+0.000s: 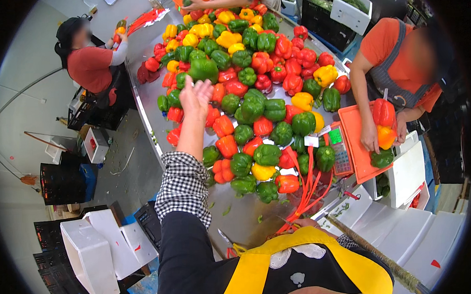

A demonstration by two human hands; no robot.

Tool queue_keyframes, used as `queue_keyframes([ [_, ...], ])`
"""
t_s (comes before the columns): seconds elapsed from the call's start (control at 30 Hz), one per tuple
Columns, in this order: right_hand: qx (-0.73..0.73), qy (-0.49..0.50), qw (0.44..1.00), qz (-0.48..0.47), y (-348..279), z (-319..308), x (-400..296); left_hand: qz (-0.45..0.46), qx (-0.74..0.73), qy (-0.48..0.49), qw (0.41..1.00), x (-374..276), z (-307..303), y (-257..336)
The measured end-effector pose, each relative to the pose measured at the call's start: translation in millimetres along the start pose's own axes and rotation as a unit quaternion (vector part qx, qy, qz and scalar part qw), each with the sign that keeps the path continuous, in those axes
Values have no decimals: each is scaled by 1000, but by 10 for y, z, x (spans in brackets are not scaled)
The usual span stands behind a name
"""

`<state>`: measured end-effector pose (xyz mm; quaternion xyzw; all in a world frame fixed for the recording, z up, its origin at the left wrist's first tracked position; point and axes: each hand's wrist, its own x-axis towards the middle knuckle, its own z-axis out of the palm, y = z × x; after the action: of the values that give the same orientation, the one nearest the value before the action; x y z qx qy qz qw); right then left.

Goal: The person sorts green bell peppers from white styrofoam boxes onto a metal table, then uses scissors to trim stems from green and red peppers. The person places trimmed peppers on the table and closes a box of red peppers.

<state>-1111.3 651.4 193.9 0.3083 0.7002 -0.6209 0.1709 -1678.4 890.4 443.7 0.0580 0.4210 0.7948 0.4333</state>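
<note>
My left hand reaches over the pepper heap, palm up with its fingers apart. Just beyond the fingertips is a large green bell pepper; whether they touch is unclear. My right hand is low by the yellow apron, partly hidden, beside a bundle of red net strips and a thin pointed metal tool; its grip cannot be made out. Scissors with yellow-and-red handles lie on the metal table near my body. Red, green and yellow bell peppers cover much of the table.
An orange tray with a scale display stands at the right, where a co-worker handles stacked peppers. Another co-worker stands across at the left, and a third person's arms reach in at the top. White foam boxes stand lower left.
</note>
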Motion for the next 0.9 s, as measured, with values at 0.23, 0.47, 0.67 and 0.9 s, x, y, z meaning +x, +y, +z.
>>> queue_keyframes([
  [0.23, -72, 31, 997, -22, -432, -218, -130, 34, 146, -86, 985, -1306, -44, -154],
  [0.47, -217, 53, 974, -34, -1069, -161, -151, -206, 362, -30, 909, -4865, -2080, -1396],
  [0.67, -324, -44, 945, 8, -1002, 60, -221, -281, 450, 28, 847, -6838, -2951, -1827],
  [0.9, -485, -119, 866, -28, -1455, 136, 22, -305, 484, 235, 786, -8221, -2866, -2486],
])
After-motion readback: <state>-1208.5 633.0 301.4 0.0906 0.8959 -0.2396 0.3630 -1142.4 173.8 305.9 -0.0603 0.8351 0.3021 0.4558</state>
